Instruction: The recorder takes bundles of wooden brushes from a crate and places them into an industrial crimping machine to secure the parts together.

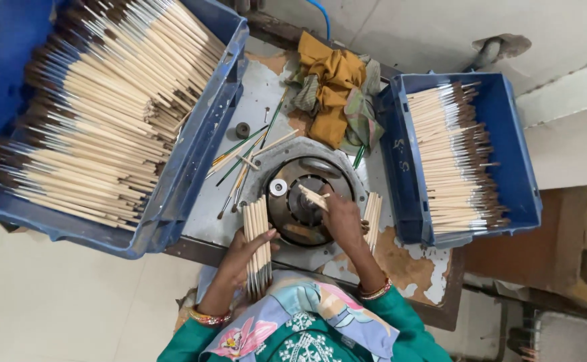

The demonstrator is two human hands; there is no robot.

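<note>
I see my left hand (246, 251) at lower centre of the frame, fingers closed around a bundle of pale wooden brushes (258, 245). The bundle's long axis runs nearly top to bottom of the frame, leaning slightly; the bare handle ends point up toward the machine, and the darker ends point down toward my lap.

My right hand (342, 221) sits just right of centre, fingers pinched on a single brush (313, 197). This one lies on a slant, its free end pointing to the upper left, over the round metal machine plate (307, 194) set in the counter (253, 87).

A second small stack of brushes (372, 213) lies just right of my right hand, long axis near upright in the frame, beside the right crate's wall.

Upper left, a big blue crate (193, 154) is tilted and packed with brushes in slanted layers. At right, a smaller blue crate (514, 154) holds a neat row with handles pointing left and dark tips right.

Between the crates, loose green and plain brushes (243, 157) lie scattered beside the plate, close to my left hand's path to the big crate. A crumpled mustard-yellow cloth (333, 87) sits at the top centre, above the plate. The counter's paint is peeling at lower right.
</note>
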